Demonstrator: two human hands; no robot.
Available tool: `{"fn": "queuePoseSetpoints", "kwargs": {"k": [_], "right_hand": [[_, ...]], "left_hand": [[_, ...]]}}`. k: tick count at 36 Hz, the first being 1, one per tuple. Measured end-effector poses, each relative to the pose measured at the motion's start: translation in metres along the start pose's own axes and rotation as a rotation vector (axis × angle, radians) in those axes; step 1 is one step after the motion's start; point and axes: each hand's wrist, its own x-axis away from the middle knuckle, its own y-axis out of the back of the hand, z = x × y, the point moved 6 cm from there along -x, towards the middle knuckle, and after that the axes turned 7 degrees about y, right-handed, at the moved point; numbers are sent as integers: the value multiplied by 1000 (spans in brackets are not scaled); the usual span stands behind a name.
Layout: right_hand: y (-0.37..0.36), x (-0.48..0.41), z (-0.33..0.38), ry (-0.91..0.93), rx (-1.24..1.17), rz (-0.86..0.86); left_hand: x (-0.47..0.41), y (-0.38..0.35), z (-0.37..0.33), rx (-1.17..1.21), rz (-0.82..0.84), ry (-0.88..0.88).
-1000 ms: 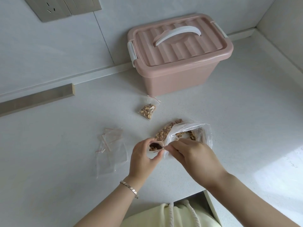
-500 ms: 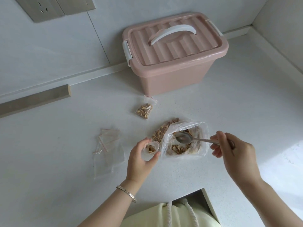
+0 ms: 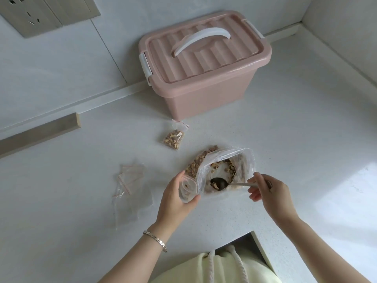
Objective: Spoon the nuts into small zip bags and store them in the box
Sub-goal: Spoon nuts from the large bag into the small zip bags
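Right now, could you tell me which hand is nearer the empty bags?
Left. The left hand is just right of the empty bags; the right hand, holding the spoon, is farther right, beyond the nut bag.

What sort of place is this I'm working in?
Probably a home kitchen: a pale speckled countertop running into a wall corner, a wall socket above it, and a pink lidded storage box near an open bag of walnut pieces.

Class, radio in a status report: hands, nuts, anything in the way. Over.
Left hand holds small zip bag open. Right hand grips spoon, bowl in nut bag. Box lid shut.
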Motion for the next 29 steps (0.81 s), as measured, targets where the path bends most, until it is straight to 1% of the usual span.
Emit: {"fn": "queuePoseSetpoints", "kwargs": {"k": [7, 12, 20, 25, 29], "right_hand": [[-22, 8, -26, -319, -348, -12], [-21, 16, -33, -458, -498, -65], [11, 19, -34, -440, -510, -138], [29, 13, -20, -347, -446, -156], [34, 5, 3, -267, -411, -131]], "left_hand": [[0, -3, -1, -14, -19, 8], [-1, -3, -2, 3, -36, 10], [0, 1, 1, -24, -23, 5], [1, 4, 0, -20, -34, -7], [-1, 3, -4, -30, -36, -37]]}}
